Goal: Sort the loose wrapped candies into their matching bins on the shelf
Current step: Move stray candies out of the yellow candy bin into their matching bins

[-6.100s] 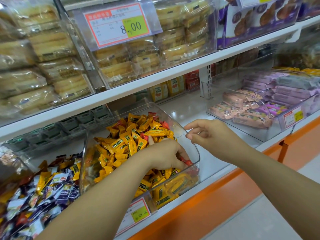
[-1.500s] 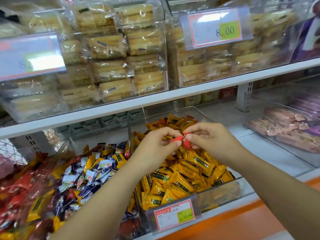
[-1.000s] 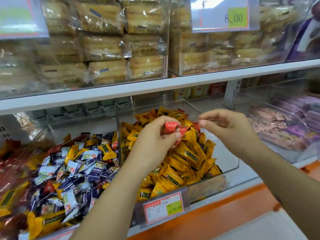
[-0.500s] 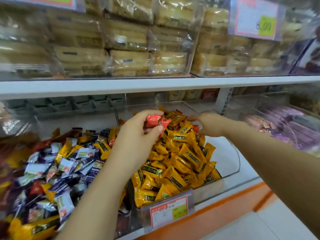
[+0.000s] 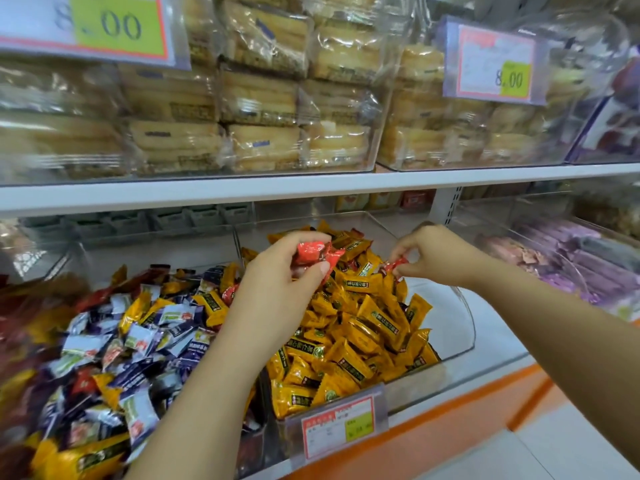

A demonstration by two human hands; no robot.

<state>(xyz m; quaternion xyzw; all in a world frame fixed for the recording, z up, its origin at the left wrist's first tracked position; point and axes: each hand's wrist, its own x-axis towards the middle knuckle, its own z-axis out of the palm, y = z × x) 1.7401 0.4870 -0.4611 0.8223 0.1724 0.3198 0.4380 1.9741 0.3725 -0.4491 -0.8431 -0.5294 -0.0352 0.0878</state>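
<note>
My left hand hovers over the clear bin of orange wrapped candies and grips red wrapped candies between thumb and fingers. My right hand reaches to the back of the same pile and pinches another red candy at its fingertips. Left of that bin lies a bin of mixed blue, white and yellow candies, with one red candy at its right edge.
A white shelf board hangs just above the bins, loaded with bagged pastries and price tags. A bin of pink and purple packs stands at the right. An orange shelf edge and a price tag run below.
The view has moved closer and to the left. My right hand has pinched up a second red candy from the back of the orange pile. My left hand still holds its red candies.
</note>
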